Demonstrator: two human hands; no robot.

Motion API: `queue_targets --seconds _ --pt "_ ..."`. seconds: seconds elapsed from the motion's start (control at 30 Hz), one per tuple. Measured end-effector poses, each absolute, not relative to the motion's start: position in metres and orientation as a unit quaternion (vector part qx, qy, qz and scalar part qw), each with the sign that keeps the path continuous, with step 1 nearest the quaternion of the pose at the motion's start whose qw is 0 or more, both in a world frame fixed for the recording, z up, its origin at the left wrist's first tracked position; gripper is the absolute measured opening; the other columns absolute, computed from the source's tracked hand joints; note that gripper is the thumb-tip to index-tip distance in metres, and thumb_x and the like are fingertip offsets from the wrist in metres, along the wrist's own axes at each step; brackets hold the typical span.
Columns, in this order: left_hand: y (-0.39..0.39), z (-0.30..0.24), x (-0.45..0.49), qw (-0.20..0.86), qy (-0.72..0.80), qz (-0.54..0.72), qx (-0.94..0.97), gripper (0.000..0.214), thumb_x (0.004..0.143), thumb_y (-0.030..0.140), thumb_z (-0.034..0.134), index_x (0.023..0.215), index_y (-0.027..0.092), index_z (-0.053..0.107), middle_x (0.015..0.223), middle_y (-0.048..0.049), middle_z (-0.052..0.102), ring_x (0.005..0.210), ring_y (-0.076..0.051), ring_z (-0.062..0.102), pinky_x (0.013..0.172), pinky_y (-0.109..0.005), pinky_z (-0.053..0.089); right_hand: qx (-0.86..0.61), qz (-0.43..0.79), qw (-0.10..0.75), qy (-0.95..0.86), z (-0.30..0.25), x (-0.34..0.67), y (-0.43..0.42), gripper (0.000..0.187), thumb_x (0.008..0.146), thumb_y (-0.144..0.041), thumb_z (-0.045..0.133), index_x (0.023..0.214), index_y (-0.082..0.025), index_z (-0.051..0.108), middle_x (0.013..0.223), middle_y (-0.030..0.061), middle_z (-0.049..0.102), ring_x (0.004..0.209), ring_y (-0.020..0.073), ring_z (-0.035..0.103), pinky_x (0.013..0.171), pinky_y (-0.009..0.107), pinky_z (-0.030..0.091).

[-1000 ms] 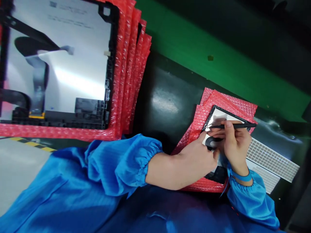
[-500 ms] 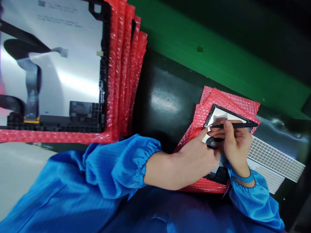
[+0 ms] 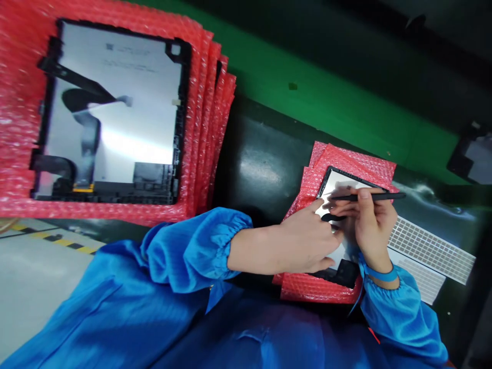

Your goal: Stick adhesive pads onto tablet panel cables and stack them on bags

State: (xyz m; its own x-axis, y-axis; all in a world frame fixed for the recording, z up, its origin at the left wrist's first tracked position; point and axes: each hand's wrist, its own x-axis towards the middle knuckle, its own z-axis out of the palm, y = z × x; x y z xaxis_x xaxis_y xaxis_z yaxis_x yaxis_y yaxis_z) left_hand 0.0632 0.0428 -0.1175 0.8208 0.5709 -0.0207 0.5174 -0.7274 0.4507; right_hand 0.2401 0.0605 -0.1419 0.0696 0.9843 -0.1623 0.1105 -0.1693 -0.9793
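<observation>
My right hand [image 3: 374, 225] is closed around slim black tweezers [image 3: 384, 196], held almost level, with the tip pointing left over a display panel [image 3: 340, 259]. This panel has a silvery back and a black frame, and lies on red bubble wrap [image 3: 319, 292]. My left hand [image 3: 303, 241] rests over the panel's left side, index finger stretched toward the tweezers' tip and thumb apart. Nothing shows in its grip. Both hands cover the panel's middle, and whether the tip touches the panel I cannot tell.
At the left, a larger-looking display panel [image 3: 138, 138] with a dark flex cable lies on a stack of red bubble-wrap sheets [image 3: 200, 128]. White grid-patterned label sheets [image 3: 430, 248] lie right of my right hand. A dark device [image 3: 474, 159] sits at the far right.
The view has shifted, so the left panel now shows whole. My left thumb has spread away from the fingers. The tweezers stay in my right hand near the same spot.
</observation>
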Motion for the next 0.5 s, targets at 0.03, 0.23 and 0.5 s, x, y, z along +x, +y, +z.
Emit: queue_targets --seconds 0.03,0.23,0.5 --pt "0.043 -0.115 0.06 0.229 0.319 0.061 0.918 0.035 0.099 0.048 0.071 0.107 0.014 0.075 0.077 -0.0084 0.078 0.076 -0.026 0.077 0.098 -0.045 0.053 -0.575 0.49 0.462 -0.465 -0.139 0.246 0.058 0.031 0.104 -0.052 0.069 0.099 -0.022 0.07 0.075 0.0013 0.082 0.056 0.0188 0.079 0.052 0.027 0.066" --pt "0.045 -0.118 0.034 0.237 0.603 -0.063 0.759 0.038 0.111 0.043 0.044 0.11 0.013 0.068 0.085 -0.0137 0.077 0.072 -0.031 0.075 0.064 -0.039 0.052 -0.584 0.462 0.49 -0.454 -0.14 0.289 0.031 0.032 0.102 -0.051 0.072 0.099 -0.02 0.07 0.074 0.0034 0.082 0.057 0.0211 0.08 0.055 0.03 0.065" --pt "0.041 -0.14 0.044 0.318 0.598 0.122 0.725 0.012 0.106 0.026 0.04 0.097 0.022 0.048 0.094 -0.0072 0.064 0.08 -0.023 0.064 0.077 -0.038 0.048 -0.572 0.48 0.542 -0.385 -0.186 0.301 0.028 0.046 0.094 -0.063 0.076 0.098 -0.018 0.069 0.073 0.0048 0.082 0.055 0.02 0.078 0.056 0.03 0.063"
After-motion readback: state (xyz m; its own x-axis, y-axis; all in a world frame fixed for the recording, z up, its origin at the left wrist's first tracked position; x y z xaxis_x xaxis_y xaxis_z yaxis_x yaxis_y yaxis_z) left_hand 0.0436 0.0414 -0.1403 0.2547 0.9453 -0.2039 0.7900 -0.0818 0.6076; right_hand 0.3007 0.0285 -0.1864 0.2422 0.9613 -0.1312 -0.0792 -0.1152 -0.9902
